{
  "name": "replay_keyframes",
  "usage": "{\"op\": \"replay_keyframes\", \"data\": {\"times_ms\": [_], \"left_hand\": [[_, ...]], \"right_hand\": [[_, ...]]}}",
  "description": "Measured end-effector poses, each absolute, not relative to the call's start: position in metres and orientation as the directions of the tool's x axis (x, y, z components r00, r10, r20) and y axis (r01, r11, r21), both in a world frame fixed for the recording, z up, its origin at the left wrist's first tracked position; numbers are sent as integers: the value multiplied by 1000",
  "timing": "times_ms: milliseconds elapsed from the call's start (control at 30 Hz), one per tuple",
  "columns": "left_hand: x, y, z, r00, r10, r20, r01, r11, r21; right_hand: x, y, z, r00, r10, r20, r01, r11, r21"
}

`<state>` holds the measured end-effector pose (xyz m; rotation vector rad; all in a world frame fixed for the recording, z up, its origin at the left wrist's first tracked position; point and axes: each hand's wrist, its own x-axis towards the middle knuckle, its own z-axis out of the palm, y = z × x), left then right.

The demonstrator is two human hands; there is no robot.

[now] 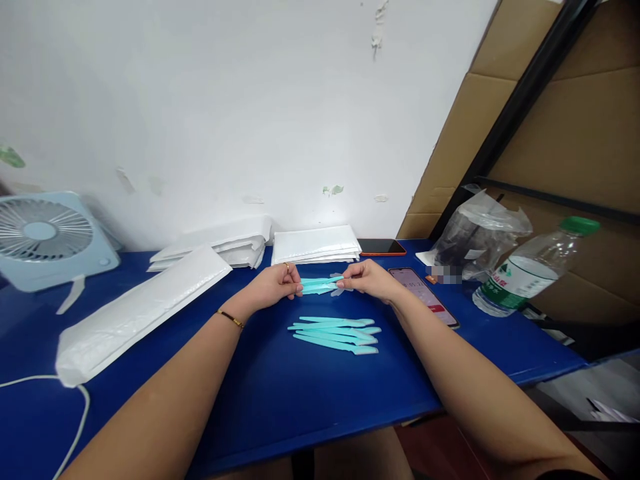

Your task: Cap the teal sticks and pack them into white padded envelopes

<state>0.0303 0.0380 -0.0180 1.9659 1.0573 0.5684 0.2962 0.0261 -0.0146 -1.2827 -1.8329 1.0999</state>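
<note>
My left hand and my right hand are both closed, pinching opposite ends of a small bunch of turquoise eyebrow razors just above the blue table. Clear pieces stick out beside my right fingertips; I cannot make out exactly what they are. Nearer to me, several more turquoise eyebrow razors lie loosely side by side on the table, handles to the left and blade ends to the right. My fingers cover the ends of the held bunch.
White padded mailers are stacked by the wall; another mailer lies at the left. A fan and white cable are on the left. At right are phones, a plastic bag and a water bottle.
</note>
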Motion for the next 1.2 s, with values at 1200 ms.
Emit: {"op": "replay_keyframes", "data": {"times_ms": [1200], "left_hand": [[27,45,-35,611,768,191,684,-634,361]], "right_hand": [[312,21,-3,-508,847,155,661,499,-561]]}}
